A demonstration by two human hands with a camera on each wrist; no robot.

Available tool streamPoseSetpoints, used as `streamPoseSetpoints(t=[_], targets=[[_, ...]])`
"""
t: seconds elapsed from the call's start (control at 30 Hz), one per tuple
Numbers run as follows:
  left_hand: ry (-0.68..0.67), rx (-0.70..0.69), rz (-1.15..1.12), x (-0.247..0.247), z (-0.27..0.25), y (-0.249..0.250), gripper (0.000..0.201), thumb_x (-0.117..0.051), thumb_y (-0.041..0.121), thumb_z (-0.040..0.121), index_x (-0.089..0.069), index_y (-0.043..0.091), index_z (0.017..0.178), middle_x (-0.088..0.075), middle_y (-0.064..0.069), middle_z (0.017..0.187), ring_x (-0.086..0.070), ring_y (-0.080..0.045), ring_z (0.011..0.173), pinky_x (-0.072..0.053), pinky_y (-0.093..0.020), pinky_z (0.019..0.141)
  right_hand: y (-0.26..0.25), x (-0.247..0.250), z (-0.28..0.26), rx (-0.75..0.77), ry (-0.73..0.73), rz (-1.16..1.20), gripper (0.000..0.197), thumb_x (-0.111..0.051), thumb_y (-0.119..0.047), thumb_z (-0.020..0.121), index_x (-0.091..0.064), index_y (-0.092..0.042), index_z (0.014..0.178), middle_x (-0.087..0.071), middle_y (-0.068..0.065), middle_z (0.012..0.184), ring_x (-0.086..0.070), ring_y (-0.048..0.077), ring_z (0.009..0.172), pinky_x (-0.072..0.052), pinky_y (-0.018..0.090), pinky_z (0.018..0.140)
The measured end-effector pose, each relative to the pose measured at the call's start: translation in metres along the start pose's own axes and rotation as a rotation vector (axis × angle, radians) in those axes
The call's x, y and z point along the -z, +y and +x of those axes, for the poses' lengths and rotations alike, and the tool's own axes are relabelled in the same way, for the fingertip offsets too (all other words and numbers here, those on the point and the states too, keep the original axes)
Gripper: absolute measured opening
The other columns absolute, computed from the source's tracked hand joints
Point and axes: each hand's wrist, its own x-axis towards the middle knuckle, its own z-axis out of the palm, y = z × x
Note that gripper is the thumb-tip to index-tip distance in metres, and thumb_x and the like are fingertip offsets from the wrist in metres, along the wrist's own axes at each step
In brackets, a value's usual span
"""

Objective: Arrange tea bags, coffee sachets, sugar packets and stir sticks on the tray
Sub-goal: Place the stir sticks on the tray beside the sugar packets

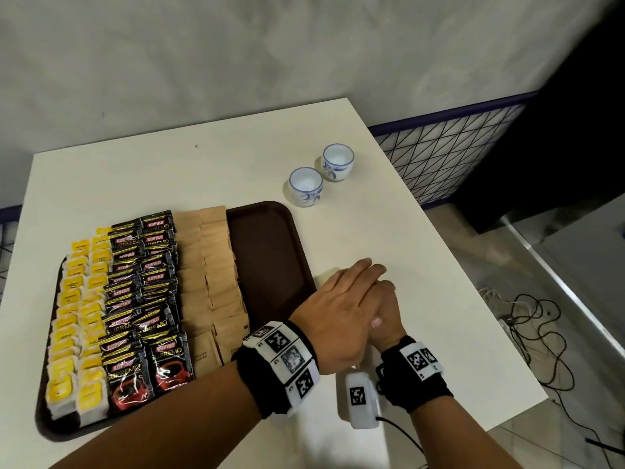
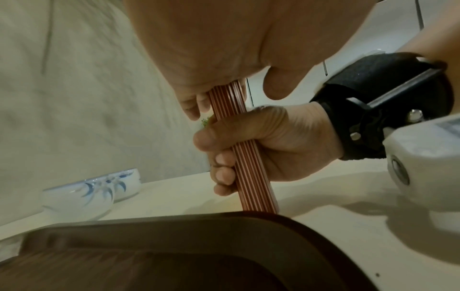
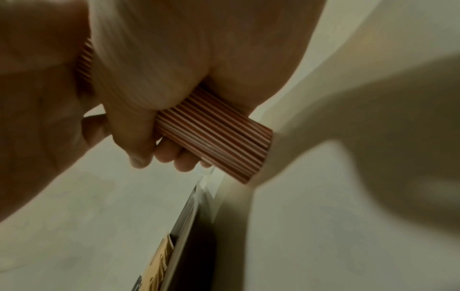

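Observation:
Several thin copper-brown stir sticks [image 2: 251, 167] stand as one upright bundle, lower end on the white table just beyond the tray's rim [image 2: 224, 222]. My right hand [image 2: 224, 165] grips the bundle's middle with curled fingers; my left hand [image 2: 199, 106] holds its top between fingers and thumb. In the head view the left hand [image 1: 358, 286] lies over the right hand [image 1: 389, 309], hiding the sticks, beside the brown tray [image 1: 270, 258]. On the tray lie rows of yellow tea bags [image 1: 72, 333], black coffee sachets [image 1: 145, 299] and tan sugar packets [image 1: 209, 282]. The right wrist view shows the bundle [image 3: 216, 143] in my fingers.
Two small blue-and-white cups [image 1: 306, 186] [image 1: 338, 162] stand beyond the tray's far right corner. The tray's right strip is bare. The table's right edge [image 1: 473, 299] drops to a floor with cables [image 1: 534, 333]. A wall runs behind the table.

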Motion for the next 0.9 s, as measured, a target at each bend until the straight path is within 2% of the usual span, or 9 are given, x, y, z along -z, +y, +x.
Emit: streamPoseSetpoints(t=[0.07, 0.13, 0.23, 0.3, 0.37, 0.47, 0.6, 0.77, 0.9], targets=[[0.006, 0.009, 0.025, -0.002, 0.000, -0.001, 0.047, -0.050, 0.028, 0.093, -0.044, 0.009, 0.136, -0.036, -0.011, 0.159, -0.022, -0.031, 0.152, -0.021, -0.044, 0.120, -0.014, -0.004, -0.004, 0.224, -0.097, 0.001, 0.028, -0.044, -0.015, 0.088, -0.063, 0.002, 0.075, -0.050, -0.025, 0.070, -0.042, -0.022, 0.049, -0.023, -0.010, 0.051], [0.025, -0.001, 0.032, -0.003, 0.001, -0.002, 0.044, -0.046, 0.028, 0.095, -0.040, 0.011, 0.135, -0.036, -0.011, 0.159, -0.021, -0.032, 0.152, -0.017, -0.043, 0.120, -0.012, -0.001, 0.000, 0.330, -0.050, -0.052, 0.031, -0.030, -0.009, 0.095, -0.051, -0.004, 0.072, -0.047, -0.015, 0.055, -0.031, -0.009, 0.041, -0.023, -0.005, 0.051], [0.047, -0.011, -0.010, -0.005, 0.002, -0.004, 0.042, -0.043, 0.026, 0.095, -0.033, 0.014, 0.135, -0.041, -0.010, 0.155, -0.028, -0.031, 0.149, -0.022, -0.042, 0.119, -0.013, -0.006, -0.007, 0.389, 0.100, -0.111, 0.045, -0.001, -0.009, 0.108, -0.042, 0.000, 0.091, -0.043, 0.005, 0.078, -0.042, 0.012, 0.066, -0.037, 0.018, 0.060], [0.069, -0.017, -0.073, -0.006, 0.002, -0.004, 0.041, -0.046, 0.022, 0.095, -0.037, 0.013, 0.134, -0.045, -0.010, 0.147, -0.035, -0.030, 0.142, -0.028, -0.040, 0.117, -0.010, -0.009, -0.006, 0.068, 0.038, 0.009, 0.033, -0.017, 0.005, 0.106, -0.043, 0.014, 0.124, -0.046, 0.002, 0.093, -0.056, -0.004, 0.067, -0.043, 0.010, 0.060], [0.094, -0.029, -0.137, -0.006, 0.002, -0.003, 0.035, -0.049, 0.017, 0.094, -0.046, 0.009, 0.129, -0.049, -0.010, 0.138, -0.040, -0.028, 0.133, -0.029, -0.033, 0.115, 0.000, -0.005, -0.006, -0.196, -0.128, 0.045, 0.038, -0.029, 0.010, 0.103, -0.029, 0.023, 0.139, -0.053, 0.024, 0.131, -0.051, -0.022, 0.052, -0.041, 0.000, 0.058], [0.105, -0.065, -0.172, -0.005, 0.003, -0.004, 0.031, -0.056, 0.010, 0.093, -0.054, 0.004, 0.123, -0.050, -0.011, 0.132, -0.042, -0.026, 0.128, -0.028, -0.028, 0.113, 0.003, 0.003, -0.006, -0.162, -0.182, -0.040, 0.038, -0.033, 0.013, 0.100, -0.033, 0.023, 0.137, -0.037, 0.049, 0.136, -0.049, -0.025, 0.051, -0.039, -0.002, 0.059], [0.087, -0.089, -0.171, -0.007, 0.000, -0.006, 0.034, -0.059, 0.006, 0.090, -0.056, 0.003, 0.124, -0.051, -0.013, 0.135, -0.038, -0.028, 0.136, -0.025, -0.031, 0.119, -0.005, 0.007, 0.000, 0.086, -0.159, -0.041, 0.035, -0.036, -0.009, 0.078, -0.069, -0.006, 0.068, -0.061, 0.006, 0.061, -0.057, 0.003, 0.045, -0.037, 0.013, 0.050], [0.096, 0.072, -0.440, 0.018, -0.007, -0.010, 0.056, -0.059, 0.019, 0.096, -0.039, 0.013, 0.148, -0.031, -0.004, 0.157, -0.020, -0.018, 0.150, -0.011, -0.024, 0.123, -0.007, -0.004, -0.010, -0.019, -0.192, 0.293, 0.017, -0.054, 0.005, 0.086, -0.066, -0.007, 0.085, -0.061, 0.006, 0.080, -0.057, -0.003, 0.053, -0.045, 0.015, 0.054], [0.230, 0.268, -0.570, 0.050, -0.020, -0.034, 0.064, -0.072, 0.027, 0.088, -0.045, 0.026, 0.146, -0.044, 0.008, 0.134, -0.052, -0.003, 0.111, -0.041, -0.016, 0.098, -0.012, -0.003, -0.011, -0.023, -0.302, 0.202, 0.032, -0.073, -0.024, 0.068, -0.047, -0.012, 0.053, -0.048, -0.003, 0.052, -0.041, 0.013, 0.051, -0.035, 0.025, 0.050]])
